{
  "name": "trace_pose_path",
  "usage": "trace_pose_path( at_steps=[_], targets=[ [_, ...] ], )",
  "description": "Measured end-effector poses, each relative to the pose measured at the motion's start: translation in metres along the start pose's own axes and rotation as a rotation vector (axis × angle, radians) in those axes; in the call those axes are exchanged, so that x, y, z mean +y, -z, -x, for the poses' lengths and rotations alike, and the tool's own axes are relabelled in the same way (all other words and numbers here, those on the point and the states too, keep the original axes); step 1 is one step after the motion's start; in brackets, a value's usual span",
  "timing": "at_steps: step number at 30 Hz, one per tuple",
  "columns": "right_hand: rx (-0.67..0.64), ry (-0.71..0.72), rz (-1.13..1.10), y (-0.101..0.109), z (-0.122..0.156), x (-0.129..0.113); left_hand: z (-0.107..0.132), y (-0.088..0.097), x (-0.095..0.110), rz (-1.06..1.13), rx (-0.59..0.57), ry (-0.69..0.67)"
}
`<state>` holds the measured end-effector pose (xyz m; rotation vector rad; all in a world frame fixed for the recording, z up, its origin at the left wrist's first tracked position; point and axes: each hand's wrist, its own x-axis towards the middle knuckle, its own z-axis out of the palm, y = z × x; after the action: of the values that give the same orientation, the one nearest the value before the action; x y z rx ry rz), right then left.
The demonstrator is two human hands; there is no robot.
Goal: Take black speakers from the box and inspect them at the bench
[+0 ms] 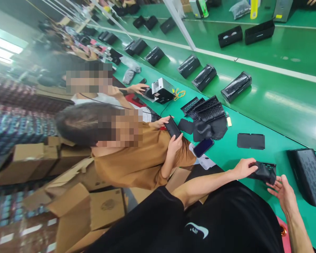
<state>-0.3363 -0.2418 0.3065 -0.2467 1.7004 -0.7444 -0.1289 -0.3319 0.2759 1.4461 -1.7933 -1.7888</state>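
I hold a black grille frame with cloth [264, 172] over the near edge of the green bench [279, 105]. My left hand [243, 168] pinches its left end shut; my right hand [284, 191] is open, fingers spread just beside its right end. I judge an even pull on the cloth is needed, to avoid wrinkles. A finished black speaker shell [308, 175] sits to the right.

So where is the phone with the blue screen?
The phone lies flat on the green table, left of the middle of the head view, just below the pile of black mesh parts and beside the co-worker's hand.
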Motion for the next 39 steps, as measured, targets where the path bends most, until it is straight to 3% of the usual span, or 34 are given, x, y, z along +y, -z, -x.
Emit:
trace_pose_path(
  at_steps=[6,12,18,23,29,33,39],
  targets=[
    [0.195,-0.003,0.587,0.003,-0.028,0.002,0.022,0.011,0.008,-0.118,-0.1,-0.122],
    [0.185,0.075,0.881,0.011,-0.034,0.002,0.027,0.011,-0.002,-0.305,0.044,0.145],
    [0.181,0.065,0.979,0.01,-0.042,-0.003,0.024,0.009,-0.005,-0.379,0.108,0.32],
    [0.251,0.139,0.921,0.006,-0.04,-0.014,0.022,0.016,-0.009,-0.33,0.212,0.4],
    [0.241,0.223,0.756,0.0,-0.05,-0.023,0.008,0.024,-0.012,-0.17,0.214,0.322],
    [0.159,0.201,0.503,0.006,-0.044,-0.029,0.006,0.033,-0.008,0.043,0.169,0.274],
    [0.002,0.123,0.059,0.007,-0.006,-0.036,0.013,0.043,0.016,0.332,0.061,0.186]
  ],
)
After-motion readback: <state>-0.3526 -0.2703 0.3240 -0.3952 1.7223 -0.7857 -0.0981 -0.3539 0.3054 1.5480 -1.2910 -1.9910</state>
